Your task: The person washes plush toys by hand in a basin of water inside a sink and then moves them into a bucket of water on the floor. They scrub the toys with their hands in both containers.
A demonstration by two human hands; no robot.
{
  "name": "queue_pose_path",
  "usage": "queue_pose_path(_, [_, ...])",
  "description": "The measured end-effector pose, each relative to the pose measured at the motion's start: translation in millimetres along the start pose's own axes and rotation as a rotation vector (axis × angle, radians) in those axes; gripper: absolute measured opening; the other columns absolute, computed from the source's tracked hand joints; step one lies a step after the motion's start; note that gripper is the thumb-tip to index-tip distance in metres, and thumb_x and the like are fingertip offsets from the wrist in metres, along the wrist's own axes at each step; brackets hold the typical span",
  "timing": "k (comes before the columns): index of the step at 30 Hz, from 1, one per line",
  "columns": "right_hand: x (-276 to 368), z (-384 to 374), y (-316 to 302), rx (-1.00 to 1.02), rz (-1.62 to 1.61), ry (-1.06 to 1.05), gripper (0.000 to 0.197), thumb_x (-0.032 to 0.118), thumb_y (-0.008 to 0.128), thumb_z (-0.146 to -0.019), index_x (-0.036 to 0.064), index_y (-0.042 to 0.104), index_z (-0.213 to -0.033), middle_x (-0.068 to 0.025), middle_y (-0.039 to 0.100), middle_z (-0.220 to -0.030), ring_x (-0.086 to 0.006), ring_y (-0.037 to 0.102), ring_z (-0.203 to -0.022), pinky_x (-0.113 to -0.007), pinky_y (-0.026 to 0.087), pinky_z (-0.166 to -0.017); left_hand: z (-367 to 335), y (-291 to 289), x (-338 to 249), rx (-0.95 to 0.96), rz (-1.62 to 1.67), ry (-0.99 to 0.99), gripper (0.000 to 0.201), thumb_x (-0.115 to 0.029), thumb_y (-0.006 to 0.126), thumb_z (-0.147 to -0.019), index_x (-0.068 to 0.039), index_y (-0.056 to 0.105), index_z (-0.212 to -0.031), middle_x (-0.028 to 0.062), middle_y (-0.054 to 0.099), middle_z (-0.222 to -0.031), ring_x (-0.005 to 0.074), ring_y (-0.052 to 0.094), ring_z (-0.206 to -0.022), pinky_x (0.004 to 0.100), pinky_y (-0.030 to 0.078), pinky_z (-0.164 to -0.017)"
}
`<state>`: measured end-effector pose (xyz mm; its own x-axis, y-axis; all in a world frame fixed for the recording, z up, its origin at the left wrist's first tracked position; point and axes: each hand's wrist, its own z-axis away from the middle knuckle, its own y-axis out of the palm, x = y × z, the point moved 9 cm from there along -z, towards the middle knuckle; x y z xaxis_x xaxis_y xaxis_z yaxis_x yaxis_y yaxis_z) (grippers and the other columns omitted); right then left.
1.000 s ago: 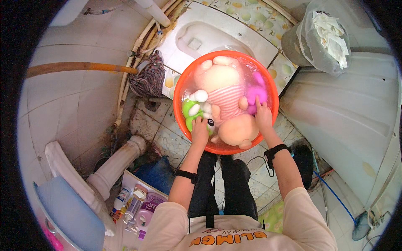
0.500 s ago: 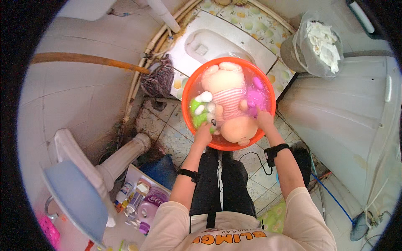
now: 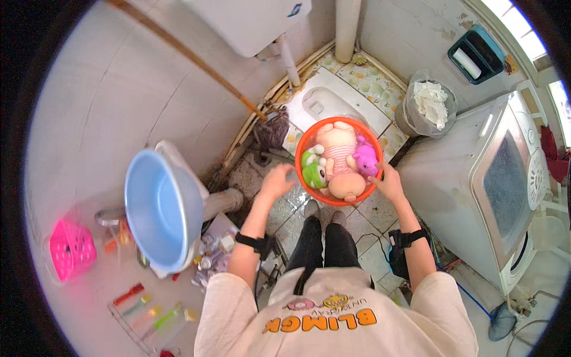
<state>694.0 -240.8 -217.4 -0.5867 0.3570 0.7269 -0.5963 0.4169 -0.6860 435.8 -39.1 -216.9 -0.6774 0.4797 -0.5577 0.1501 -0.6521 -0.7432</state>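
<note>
- On the tiled floor by the squat toilet [image 3: 324, 104] sits the round orange plastic basin [image 3: 302, 172], loaded with soft toys [image 3: 339, 157].
- Left hand [image 3: 276, 180], fingers spread, hovers beside its rim.
- Right hand [image 3: 388, 183] grips the rim.
- Toys look gathered; whether they are wet I cannot tell.

The orange basin [image 3: 309, 178] of soft toys now sits smaller and farther from the head than a second ago, seemingly lowered toward the floor beside the white squat toilet [image 3: 327, 104]. The left hand [image 3: 278, 180], earlier inside the basin on the toys, is now outside its left rim with fingers spread. The right hand [image 3: 389, 183] has shifted from the toys to the basin's right rim.
</note>
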Motion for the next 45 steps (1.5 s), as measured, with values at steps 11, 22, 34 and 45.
queue_pose_path(11, [111.7, 23.8, 14.0, 0.439, -0.126, -0.204, 0.082, 0.024, 0.078, -0.062, 0.0030, 0.041, -0.132, -0.0211, 0.054, -0.121, -0.0267, 0.053, -0.112, -0.035, 0.041, -0.093, 193.5, -158.0, -35.9, -0.626, 0.149, 0.017, 0.033, -0.016, 0.069, -0.072, -0.001, 0.059, -0.100, 0.0132, 0.064, -0.096, 0.0250, 0.063, -0.082, 0.0350, 0.050, -0.074])
queue_pose_path(22, [312.4, 41.1, 136.5, 0.798, 0.047, -0.585, 0.067, 0.039, 0.070, -0.074, -0.0016, 0.048, -0.122, -0.0205, 0.054, -0.120, -0.0301, 0.050, -0.113, -0.035, 0.038, -0.096, 449.4, -181.7, 90.6, -1.241, 0.425, -0.260, 0.028, -0.014, 0.070, -0.072, -0.001, 0.061, -0.095, 0.0114, 0.064, -0.089, 0.0202, 0.063, -0.077, 0.0322, 0.049, -0.071])
queue_pose_path(34, [571.2, 98.0, 186.9, 0.777, -0.096, -0.894, 0.057, 0.037, 0.065, -0.078, 0.0016, 0.050, -0.121, -0.0198, 0.057, -0.117, -0.0304, 0.054, -0.111, -0.038, 0.040, -0.093, 562.5, -224.0, 177.6, -1.393, 0.224, -0.363, 0.034, -0.021, 0.071, -0.070, -0.002, 0.059, -0.096, 0.0137, 0.061, -0.099, 0.0288, 0.056, -0.097, 0.0365, 0.044, -0.086])
queue_pose_path(45, [624.8, 114.8, 209.6, 0.833, -0.386, -0.927, 0.055, 0.016, 0.071, -0.076, -0.0006, 0.047, -0.123, -0.0172, 0.053, -0.122, -0.0242, 0.051, -0.116, -0.035, 0.040, -0.096, 589.1, -231.1, 202.5, -1.143, 0.360, -0.616, 0.052, -0.010, 0.072, -0.066, -0.007, 0.053, -0.114, 0.0122, 0.058, -0.108, 0.0231, 0.063, -0.084, 0.0335, 0.050, -0.070])
